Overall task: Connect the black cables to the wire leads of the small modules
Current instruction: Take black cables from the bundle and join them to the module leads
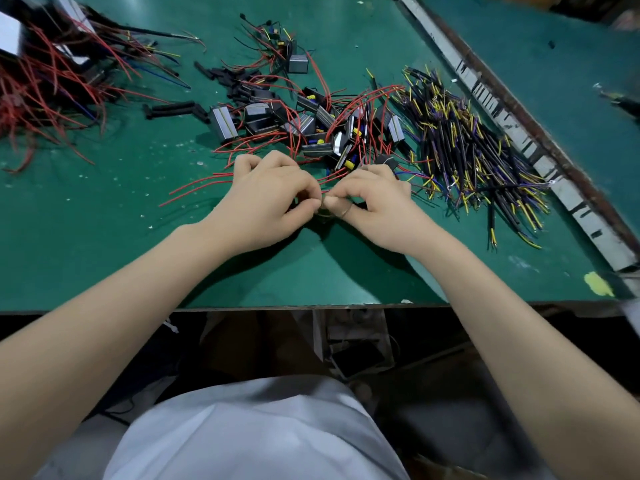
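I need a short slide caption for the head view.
Both hands pinch thin wire ends together beside piled modules.

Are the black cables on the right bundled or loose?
Loose: the black cables lie spread in a fanned heap on the table, no tie visible.

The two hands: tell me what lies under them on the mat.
Under the left hand and right hand, red wire leads run out over the green mat. Their fingertips meet on something thin; what it is stays covered.
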Demonstrator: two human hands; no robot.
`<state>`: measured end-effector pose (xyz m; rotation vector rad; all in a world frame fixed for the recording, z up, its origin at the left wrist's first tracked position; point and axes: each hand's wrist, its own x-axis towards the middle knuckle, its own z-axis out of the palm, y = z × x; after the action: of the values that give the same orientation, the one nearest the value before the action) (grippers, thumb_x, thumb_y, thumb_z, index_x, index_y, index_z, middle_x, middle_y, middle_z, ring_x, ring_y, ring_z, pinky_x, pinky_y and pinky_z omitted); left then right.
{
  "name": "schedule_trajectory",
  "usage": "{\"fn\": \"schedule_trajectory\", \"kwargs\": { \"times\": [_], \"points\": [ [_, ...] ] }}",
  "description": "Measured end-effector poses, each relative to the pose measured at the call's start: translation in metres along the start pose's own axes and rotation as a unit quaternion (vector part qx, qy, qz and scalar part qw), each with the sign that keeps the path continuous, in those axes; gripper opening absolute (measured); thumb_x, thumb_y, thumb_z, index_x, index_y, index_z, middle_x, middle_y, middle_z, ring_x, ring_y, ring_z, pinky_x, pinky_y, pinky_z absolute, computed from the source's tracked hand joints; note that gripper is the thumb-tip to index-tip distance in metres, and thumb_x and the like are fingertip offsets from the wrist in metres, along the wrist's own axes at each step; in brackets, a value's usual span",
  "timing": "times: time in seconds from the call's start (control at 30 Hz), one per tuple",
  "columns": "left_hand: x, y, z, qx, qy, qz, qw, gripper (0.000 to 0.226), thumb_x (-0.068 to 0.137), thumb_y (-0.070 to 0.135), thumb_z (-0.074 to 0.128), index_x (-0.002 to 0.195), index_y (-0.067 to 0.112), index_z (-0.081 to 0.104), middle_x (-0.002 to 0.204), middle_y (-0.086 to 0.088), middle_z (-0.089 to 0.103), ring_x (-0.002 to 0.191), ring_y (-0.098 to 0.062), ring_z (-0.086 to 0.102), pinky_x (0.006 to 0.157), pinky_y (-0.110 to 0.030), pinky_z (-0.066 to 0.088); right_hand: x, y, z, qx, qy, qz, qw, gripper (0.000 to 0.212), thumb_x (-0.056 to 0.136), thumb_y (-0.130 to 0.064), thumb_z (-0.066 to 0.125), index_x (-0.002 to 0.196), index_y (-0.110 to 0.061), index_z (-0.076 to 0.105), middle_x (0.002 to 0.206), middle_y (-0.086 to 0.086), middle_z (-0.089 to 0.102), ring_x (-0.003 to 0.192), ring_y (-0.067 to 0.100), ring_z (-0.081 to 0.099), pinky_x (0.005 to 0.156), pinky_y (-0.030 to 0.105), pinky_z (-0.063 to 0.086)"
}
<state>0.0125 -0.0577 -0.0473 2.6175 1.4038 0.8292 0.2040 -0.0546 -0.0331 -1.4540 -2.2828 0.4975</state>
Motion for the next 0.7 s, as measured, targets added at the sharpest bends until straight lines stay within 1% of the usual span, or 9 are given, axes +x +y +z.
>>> {"fn": "schedule_trajectory", "kwargs": {
  "times": [0.07, 0.1, 0.17, 0.27, 0.33, 0.4, 0.5, 0.57, 0.7],
  "points": [
    [-0.002, -0.004, 0.001, -0.026, -0.001, -0.021, 0.999, 0.010, 0.092, 0.037, 0.054, 0.096, 0.030, 0.061, 0.089, 0.015, 0.057, 0.107, -0.012, 0.043, 0.079, -0.027, 0.013, -0.004, 0.003, 0.000, -0.004, 0.029, 0.006, 1.000, 0.013, 0.093, -0.040, 0.056, 0.100, -0.036, 0.066, 0.108, -0.018, 0.058, 0.123, 0.014, 0.031, 0.088, 0.032, 0.016],
    [-0.004, -0.006, 0.000, -0.033, -0.006, -0.029, 0.999, 0.011, 0.093, 0.038, 0.053, 0.099, 0.031, 0.059, 0.091, 0.016, 0.056, 0.106, -0.011, 0.042, 0.078, -0.026, 0.012, -0.007, 0.004, 0.000, -0.010, 0.044, 0.009, 0.999, 0.015, 0.093, -0.041, 0.056, 0.101, -0.036, 0.066, 0.109, -0.018, 0.058, 0.122, 0.015, 0.032, 0.087, 0.032, 0.018],
    [-0.008, -0.010, -0.002, -0.044, -0.016, -0.038, 0.998, 0.019, 0.094, 0.042, 0.047, 0.105, 0.031, 0.059, 0.094, 0.018, 0.054, 0.108, -0.011, 0.040, 0.080, -0.026, 0.012, -0.013, 0.007, 0.005, -0.015, 0.072, 0.017, 0.997, 0.016, 0.092, -0.041, 0.056, 0.101, -0.034, 0.067, 0.106, -0.019, 0.056, 0.119, 0.015, 0.034, 0.085, 0.032, 0.021],
    [-0.014, -0.014, -0.007, -0.007, -0.003, -0.028, 1.000, 0.034, 0.091, 0.049, 0.038, 0.105, 0.030, 0.063, 0.104, 0.016, 0.055, 0.111, -0.014, 0.037, 0.080, -0.028, 0.013, -0.020, 0.009, 0.016, -0.012, 0.105, 0.017, 0.994, 0.016, 0.092, -0.040, 0.057, 0.102, -0.034, 0.068, 0.104, -0.020, 0.053, 0.115, 0.012, 0.033, 0.078, 0.028, 0.017],
    [-0.018, -0.014, -0.011, 0.021, 0.014, -0.027, 0.999, 0.035, 0.091, 0.047, 0.042, 0.103, 0.027, 0.068, 0.112, 0.011, 0.056, 0.113, -0.017, 0.035, 0.078, -0.026, 0.011, -0.020, 0.009, 0.020, -0.014, 0.130, 0.010, 0.991, 0.015, 0.093, -0.039, 0.057, 0.103, -0.034, 0.068, 0.104, -0.019, 0.052, 0.115, 0.012, 0.034, 0.073, 0.026, 0.014],
    [-0.020, -0.014, -0.012, 0.029, 0.016, -0.033, 0.999, 0.027, 0.093, 0.042, 0.051, 0.101, 0.024, 0.070, 0.115, 0.008, 0.055, 0.115, -0.018, 0.034, 0.081, -0.027, 0.011, -0.017, 0.008, 0.022, -0.012, 0.145, 0.003, 0.989, 0.015, 0.093, -0.037, 0.058, 0.102, -0.034, 0.069, 0.103, -0.019, 0.050, 0.114, 0.011, 0.033, 0.073, 0.025, 0.013],
    [-0.018, -0.011, -0.013, 0.007, 0.012, -0.055, 0.998, 0.019, 0.092, 0.037, 0.057, 0.098, 0.026, 0.071, 0.114, 0.011, 0.055, 0.116, -0.019, 0.034, 0.083, -0.029, 0.013, -0.013, 0.005, 0.024, -0.012, 0.145, -0.008, 0.989, 0.014, 0.092, -0.038, 0.058, 0.098, -0.034, 0.070, 0.102, -0.021, 0.050, 0.109, 0.005, 0.028, 0.071, 0.025, 0.012],
    [-0.014, -0.008, -0.013, -0.017, 0.002, -0.078, 0.997, 0.016, 0.090, 0.037, 0.059, 0.096, 0.029, 0.071, 0.111, 0.016, 0.055, 0.115, -0.016, 0.033, 0.081, -0.029, 0.013, -0.012, 0.005, 0.025, -0.016, 0.135, -0.009, 0.991, 0.014, 0.092, -0.040, 0.058, 0.097, -0.034, 0.070, 0.102, -0.021, 0.051, 0.107, 0.004, 0.026, 0.069, 0.026, 0.012],
    [-0.006, -0.006, -0.015, -0.037, -0.026, -0.100, 0.994, 0.011, 0.087, 0.040, 0.060, 0.092, 0.036, 0.069, 0.107, 0.020, 0.054, 0.115, -0.012, 0.030, 0.079, -0.028, 0.013, -0.012, 0.007, 0.025, -0.018, 0.124, -0.009, 0.992, 0.015, 0.092, -0.039, 0.058, 0.095, -0.030, 0.069, 0.106, -0.017, 0.055, 0.107, 0.008, 0.030, 0.069, 0.027, 0.012]
  ]
}}
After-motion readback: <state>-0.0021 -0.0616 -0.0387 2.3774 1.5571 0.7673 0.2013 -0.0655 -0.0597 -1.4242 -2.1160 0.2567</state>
